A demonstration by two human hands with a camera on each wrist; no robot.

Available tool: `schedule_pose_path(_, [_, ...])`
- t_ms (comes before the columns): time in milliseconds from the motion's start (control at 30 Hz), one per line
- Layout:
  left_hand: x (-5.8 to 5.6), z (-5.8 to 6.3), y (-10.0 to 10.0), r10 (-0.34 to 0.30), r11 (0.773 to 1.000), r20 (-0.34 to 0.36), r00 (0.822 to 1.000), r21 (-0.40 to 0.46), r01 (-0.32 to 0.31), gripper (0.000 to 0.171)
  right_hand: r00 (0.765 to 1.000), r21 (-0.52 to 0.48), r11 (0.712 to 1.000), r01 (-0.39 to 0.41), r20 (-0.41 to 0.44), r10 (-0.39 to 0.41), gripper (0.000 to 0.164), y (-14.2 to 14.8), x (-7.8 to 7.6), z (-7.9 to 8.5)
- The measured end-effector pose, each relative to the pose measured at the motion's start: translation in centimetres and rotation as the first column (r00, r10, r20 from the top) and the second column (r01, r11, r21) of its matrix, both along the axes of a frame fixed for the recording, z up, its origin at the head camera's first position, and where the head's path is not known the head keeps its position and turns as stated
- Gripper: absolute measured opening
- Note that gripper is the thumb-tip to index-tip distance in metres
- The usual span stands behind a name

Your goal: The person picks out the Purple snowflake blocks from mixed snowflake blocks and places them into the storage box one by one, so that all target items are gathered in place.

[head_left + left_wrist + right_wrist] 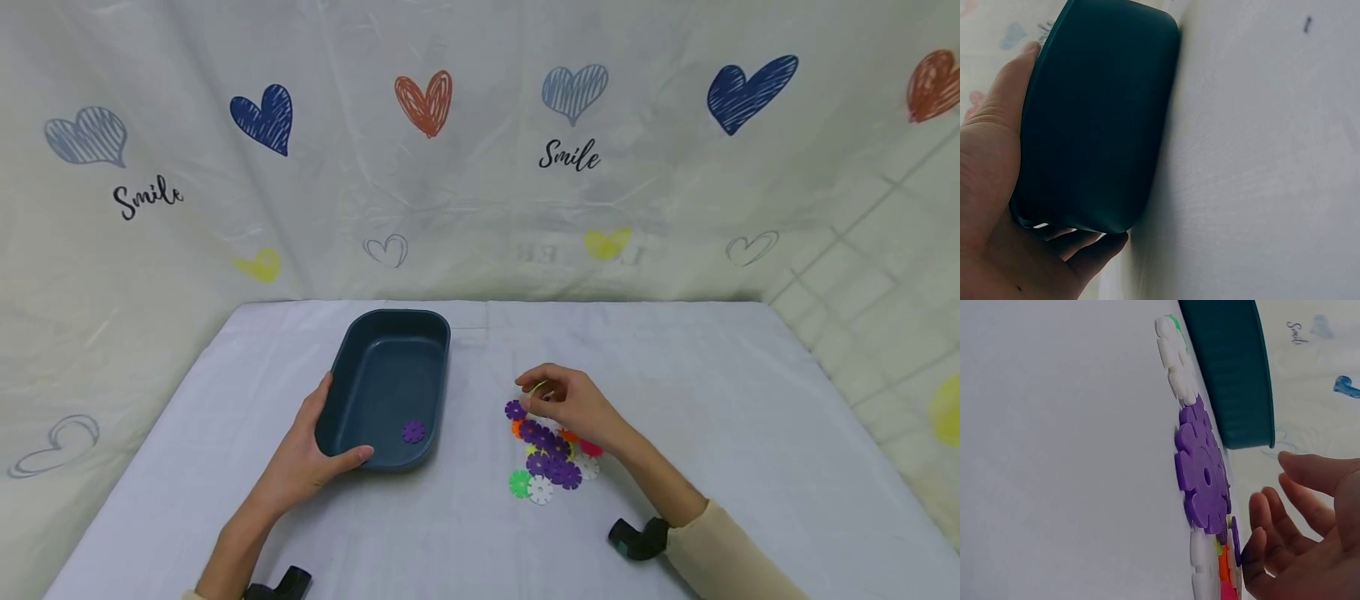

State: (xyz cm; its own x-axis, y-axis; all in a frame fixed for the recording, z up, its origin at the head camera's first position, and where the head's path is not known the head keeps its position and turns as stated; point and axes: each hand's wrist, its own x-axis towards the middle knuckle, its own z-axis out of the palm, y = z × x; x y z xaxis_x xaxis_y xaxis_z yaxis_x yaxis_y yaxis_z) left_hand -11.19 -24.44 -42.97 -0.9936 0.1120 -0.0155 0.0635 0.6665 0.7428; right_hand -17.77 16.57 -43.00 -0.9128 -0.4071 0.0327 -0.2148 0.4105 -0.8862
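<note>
In left hand [303,454], dark-teal tray [393,375], gripped; in right hand [573,404], can't tell; pinch notched flower discs [556,447] by rims, probably light, stiff plastic.

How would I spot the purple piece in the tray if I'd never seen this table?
On the white table, find the dark blue tray that the left hand holds. Inside, toward its near right corner, lies a small flower-shaped purple piece. The pile to the right has similar purple ones, but this is the only piece in the tray.
</note>
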Motion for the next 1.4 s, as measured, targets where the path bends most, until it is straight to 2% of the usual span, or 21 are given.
schedule_pose_path(367, [-0.1,-0.1,0.0,-0.005,1.0,-0.008,1.0,0.0,0.005,0.126,0.999,0.061,0.998,-0.029,0.035,0.027,0.035,0.0,-0.2,-0.5])
schedule_pose_path(667, [0.1,-0.1,0.2,0.0,1.0,0.002,1.0,-0.004,0.0,0.125,0.998,0.135,0.989,-0.058,0.005,0.057,0.037,0.0,-0.1,-0.8])
schedule_pose_path(1400, [0.1,0.0,0.1,0.008,1.0,0.009,1.0,-0.012,-0.008,0.125,0.995,0.219,0.975,-0.033,-0.083,0.052,0.034,-1.2,0.0,-0.7])
